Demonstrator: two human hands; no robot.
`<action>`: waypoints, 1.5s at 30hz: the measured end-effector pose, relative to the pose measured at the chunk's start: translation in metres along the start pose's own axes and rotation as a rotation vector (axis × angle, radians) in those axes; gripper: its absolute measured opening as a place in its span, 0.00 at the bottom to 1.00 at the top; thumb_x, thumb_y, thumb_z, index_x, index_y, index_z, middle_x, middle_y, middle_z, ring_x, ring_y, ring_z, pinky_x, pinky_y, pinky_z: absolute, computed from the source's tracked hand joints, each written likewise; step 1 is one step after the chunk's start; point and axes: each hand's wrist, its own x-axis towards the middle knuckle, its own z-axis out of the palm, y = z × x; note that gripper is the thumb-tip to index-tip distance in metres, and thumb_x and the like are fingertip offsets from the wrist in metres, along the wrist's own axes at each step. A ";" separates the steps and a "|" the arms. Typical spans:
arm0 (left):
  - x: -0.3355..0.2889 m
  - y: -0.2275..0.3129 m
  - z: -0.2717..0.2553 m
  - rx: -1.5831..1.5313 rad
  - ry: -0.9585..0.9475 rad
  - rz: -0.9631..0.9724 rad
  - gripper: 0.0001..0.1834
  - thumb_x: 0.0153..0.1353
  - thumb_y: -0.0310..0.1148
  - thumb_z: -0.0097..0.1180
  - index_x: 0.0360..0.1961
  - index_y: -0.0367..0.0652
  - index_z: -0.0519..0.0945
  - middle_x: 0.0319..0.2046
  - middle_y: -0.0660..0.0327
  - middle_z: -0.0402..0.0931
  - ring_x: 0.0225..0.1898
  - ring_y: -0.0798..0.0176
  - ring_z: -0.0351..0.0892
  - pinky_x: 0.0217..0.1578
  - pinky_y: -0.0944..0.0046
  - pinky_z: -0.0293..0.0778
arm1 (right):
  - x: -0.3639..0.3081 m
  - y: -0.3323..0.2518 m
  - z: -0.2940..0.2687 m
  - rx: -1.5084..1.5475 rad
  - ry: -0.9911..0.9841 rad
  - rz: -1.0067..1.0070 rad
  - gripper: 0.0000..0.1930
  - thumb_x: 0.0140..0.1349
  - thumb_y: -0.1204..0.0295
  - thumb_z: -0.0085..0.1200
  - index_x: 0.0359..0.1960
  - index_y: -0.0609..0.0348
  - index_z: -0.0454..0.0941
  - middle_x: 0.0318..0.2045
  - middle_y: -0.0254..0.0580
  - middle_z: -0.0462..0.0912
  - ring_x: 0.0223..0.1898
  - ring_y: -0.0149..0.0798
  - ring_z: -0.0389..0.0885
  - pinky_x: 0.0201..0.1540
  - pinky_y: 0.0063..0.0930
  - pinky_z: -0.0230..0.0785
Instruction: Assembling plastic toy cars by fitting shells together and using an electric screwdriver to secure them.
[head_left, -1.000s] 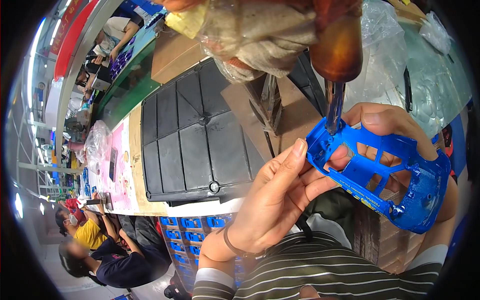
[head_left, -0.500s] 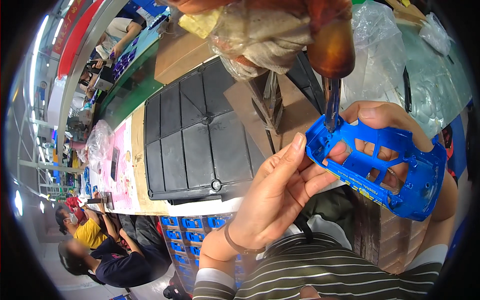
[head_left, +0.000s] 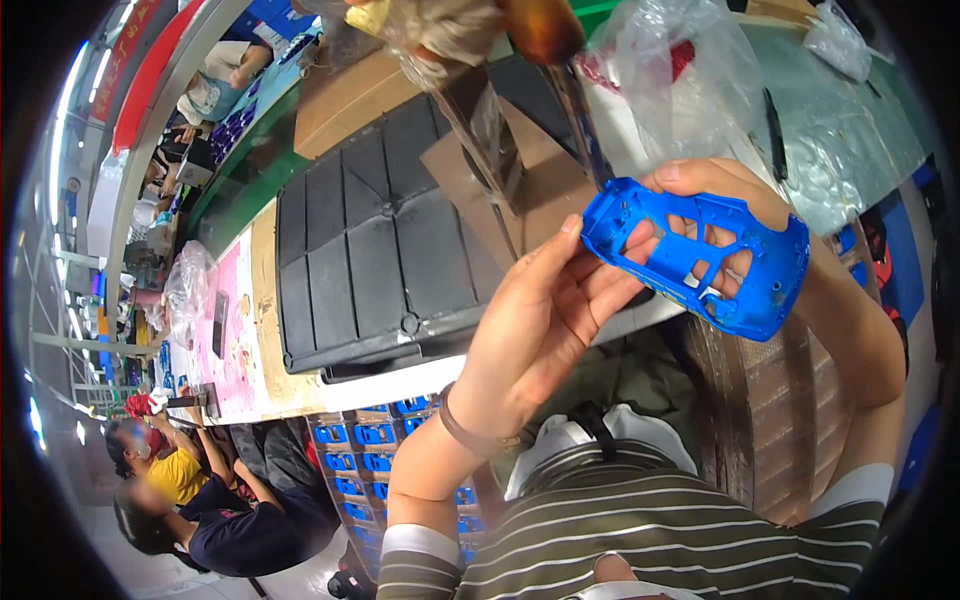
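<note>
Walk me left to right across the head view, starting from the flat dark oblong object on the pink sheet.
Flat dark oblong object → black ribbed plastic panel → the person's left hand → blue plastic car body shell → crumpled clear plastic bag at upper right.

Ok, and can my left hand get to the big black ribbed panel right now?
Probably yes: the black ribbed panel lies left of the left hand, with nothing visible between them. That hand holds the blue car shell, though, so it would likely need to leave it to the right hand.
</note>
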 end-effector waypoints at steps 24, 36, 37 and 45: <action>-0.274 0.121 -0.190 1.887 0.897 1.152 0.30 0.53 0.16 0.47 0.59 0.39 0.62 0.54 0.56 0.66 0.57 0.59 0.64 0.57 0.62 0.58 | -0.121 0.104 0.006 -0.676 0.097 -0.431 0.19 0.60 0.67 0.49 0.50 0.65 0.68 0.23 0.33 0.72 0.22 0.24 0.66 0.25 0.17 0.58; -0.247 0.143 -0.311 2.625 0.834 0.777 0.31 0.50 0.16 0.43 0.59 0.45 0.65 0.59 0.47 0.55 0.59 0.45 0.58 0.54 0.55 0.62 | -0.310 0.193 -0.212 -0.552 1.288 -0.324 0.17 0.63 0.61 0.47 0.47 0.58 0.74 0.27 0.29 0.76 0.31 0.21 0.72 0.33 0.17 0.66; -0.253 0.145 -0.313 2.658 0.788 0.925 0.31 0.50 0.16 0.43 0.58 0.46 0.66 0.59 0.48 0.55 0.59 0.45 0.59 0.52 0.55 0.64 | -0.328 0.206 -0.237 -0.542 1.343 -0.302 0.17 0.63 0.61 0.47 0.47 0.58 0.74 0.27 0.30 0.76 0.31 0.21 0.72 0.33 0.17 0.66; -0.223 0.048 -0.229 2.225 1.122 1.138 0.12 0.52 0.26 0.54 0.40 0.42 0.76 0.40 0.52 0.76 0.41 0.55 0.77 0.37 0.61 0.75 | -0.341 0.262 -0.503 -1.452 1.339 0.030 0.18 0.64 0.64 0.43 0.52 0.59 0.70 0.48 0.48 0.75 0.38 0.38 0.75 0.40 0.22 0.68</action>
